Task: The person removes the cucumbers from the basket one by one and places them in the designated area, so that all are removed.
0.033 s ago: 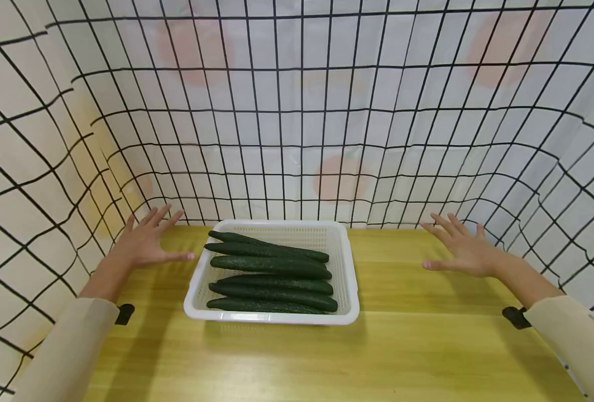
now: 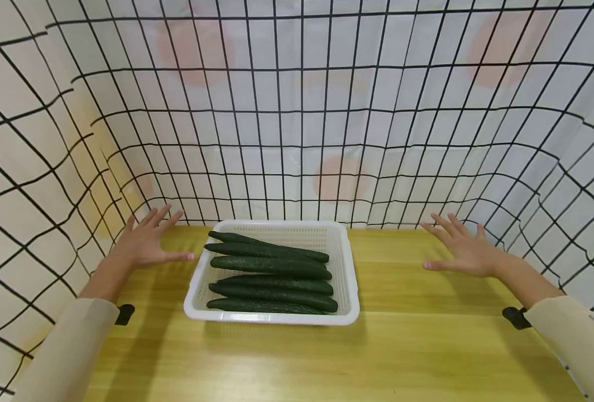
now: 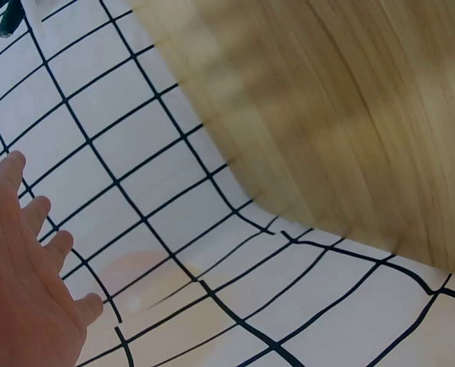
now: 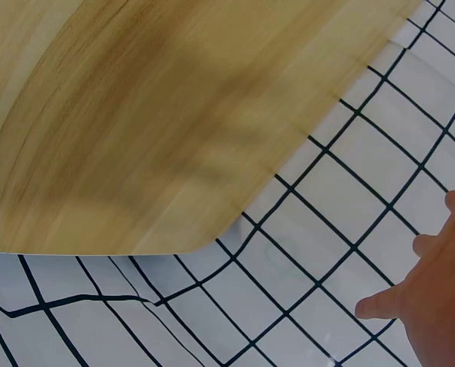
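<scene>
Several dark green cucumbers (image 2: 272,267) lie side by side in a white plastic basket (image 2: 349,279) on the wooden table. Left of the basket, my left hand (image 2: 143,245) is held with fingers spread, its thumb pointing toward the basket's edge without touching it. Farther off on the right side, my right hand (image 2: 463,248) also has its fingers spread. Both hands hold nothing. In the left wrist view the left hand (image 3: 28,267) shows at the lower left; the right wrist view has the right hand (image 4: 433,290) at its right edge.
The yellowish wooden table (image 2: 402,346) is bordered at the back and sides by white cloth with a black grid (image 2: 302,123). A dark strap piece (image 2: 124,314) sits at the left wrist, another black piece (image 2: 516,317) at the right.
</scene>
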`<state>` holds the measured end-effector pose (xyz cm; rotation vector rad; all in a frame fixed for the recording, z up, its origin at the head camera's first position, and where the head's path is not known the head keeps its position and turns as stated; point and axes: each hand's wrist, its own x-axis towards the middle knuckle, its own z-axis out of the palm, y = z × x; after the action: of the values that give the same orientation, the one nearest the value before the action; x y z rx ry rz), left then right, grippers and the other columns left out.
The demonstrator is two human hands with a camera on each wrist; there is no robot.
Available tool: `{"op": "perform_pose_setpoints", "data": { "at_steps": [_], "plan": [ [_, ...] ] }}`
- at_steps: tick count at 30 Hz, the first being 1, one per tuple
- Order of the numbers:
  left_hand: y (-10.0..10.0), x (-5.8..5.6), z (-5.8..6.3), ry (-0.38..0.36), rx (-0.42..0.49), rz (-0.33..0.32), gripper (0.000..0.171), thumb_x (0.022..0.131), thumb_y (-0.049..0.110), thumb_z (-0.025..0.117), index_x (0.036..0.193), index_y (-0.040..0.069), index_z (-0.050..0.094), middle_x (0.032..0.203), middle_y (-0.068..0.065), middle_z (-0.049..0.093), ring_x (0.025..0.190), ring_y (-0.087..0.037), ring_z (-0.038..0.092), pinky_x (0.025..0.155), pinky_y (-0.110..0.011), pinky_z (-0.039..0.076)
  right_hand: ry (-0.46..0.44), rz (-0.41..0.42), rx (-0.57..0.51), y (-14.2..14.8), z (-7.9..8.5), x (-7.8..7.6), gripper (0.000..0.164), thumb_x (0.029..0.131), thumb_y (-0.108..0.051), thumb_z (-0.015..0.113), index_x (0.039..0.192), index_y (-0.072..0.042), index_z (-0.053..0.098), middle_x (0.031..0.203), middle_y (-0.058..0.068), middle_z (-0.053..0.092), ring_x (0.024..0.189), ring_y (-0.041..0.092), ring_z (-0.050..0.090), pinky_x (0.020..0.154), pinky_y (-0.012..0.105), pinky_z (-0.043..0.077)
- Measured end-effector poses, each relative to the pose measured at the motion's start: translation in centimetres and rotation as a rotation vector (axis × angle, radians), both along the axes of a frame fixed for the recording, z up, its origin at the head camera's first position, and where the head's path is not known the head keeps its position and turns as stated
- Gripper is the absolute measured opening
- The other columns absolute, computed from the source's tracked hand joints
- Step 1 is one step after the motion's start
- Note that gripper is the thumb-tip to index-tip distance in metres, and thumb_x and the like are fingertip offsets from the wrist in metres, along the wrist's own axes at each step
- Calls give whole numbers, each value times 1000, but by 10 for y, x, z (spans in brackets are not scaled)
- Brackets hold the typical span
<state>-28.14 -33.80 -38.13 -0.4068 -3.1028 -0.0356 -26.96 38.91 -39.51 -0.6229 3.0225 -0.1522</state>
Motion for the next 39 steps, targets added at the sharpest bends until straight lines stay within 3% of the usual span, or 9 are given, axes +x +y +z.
{"op": "perform_pose_setpoints", "data": {
  "at_steps": [11,22,28,33,39],
  "plan": [
    [1,3,3,20,13,0,114,82,81,57,168,21,12,173,-20,4,155,-52,12,119,-77,4,21,-2,-23,4,-5,-6,99,92,-63,63,168,-27,9,174,13,-2,156,52,-4,99,93,-4],
    [-1,5,-3,11,77,-28,104,87,74,58,167,21,17,171,-22,11,154,-52,15,119,-76,7,-8,13,-138,-14,1,-9,89,95,-57,64,166,-25,21,171,21,12,149,58,20,105,84,25],
    [3,10,-3,33,150,-41,93,91,67,58,164,17,29,167,-25,24,148,-57,26,114,-78,22,2,14,-146,-35,4,-15,84,97,-62,56,165,-24,24,169,19,20,145,53,34,98,77,41],
    [11,16,-6,9,245,-43,84,95,62,59,161,16,35,164,-25,29,144,-57,32,107,-80,31,-7,30,-203,-58,3,-21,83,99,-62,54,163,-18,28,167,21,25,148,49,32,106,74,36],
    [18,21,-19,12,321,-49,78,97,58,58,160,15,38,161,-26,36,146,-55,31,109,-81,25,-15,79,-263,-92,1,-28,80,100,-59,54,162,-14,32,164,20,34,148,45,34,114,71,31]
  ]
}}
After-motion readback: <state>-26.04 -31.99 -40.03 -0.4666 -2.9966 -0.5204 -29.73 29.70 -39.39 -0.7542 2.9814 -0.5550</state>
